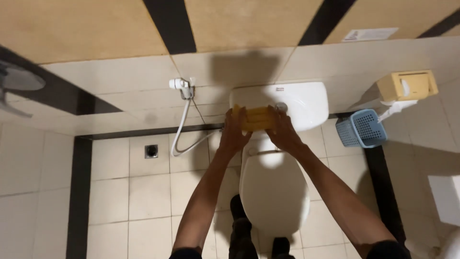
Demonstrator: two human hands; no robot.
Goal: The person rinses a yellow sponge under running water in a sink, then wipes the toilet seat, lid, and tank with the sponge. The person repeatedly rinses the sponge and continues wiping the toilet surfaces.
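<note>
- Left hand (pixel 234 133): reaches far over the toilet, fingers closed on the left end of a yellow cloth (pixel 257 118).
- Right hand (pixel 282 130): beside the left, fingers gripping the right end of the same cloth.
- Yellow cloth: folded or bunched between both hands, pressed at the near edge of the white cistern lid (pixel 297 98); whether it lies flat on the lid cannot be told.
- Progress, as a judgement: the cloth sits at the near edge of the lid; most of the lid's surface lies uncovered beyond it, and no wet streaks or marks are clear enough to show how much is wiped.
- Toilet seat lid (pixel 273 192): white, closed, near the person, below the hands.
- Flush button (pixel 281 106): round, on the cistern lid, just beside the right hand.
- Bidet sprayer (pixel 180 85): white, hung on the wall to the left, hose looping down.
- Floor drain (pixel 151 151): square, left on the tiled floor.
- Blue basket (pixel 362 127): perforated plastic, on the floor to the right.
- Tissue dispenser (pixel 407 85): beige box, right wall.
</note>
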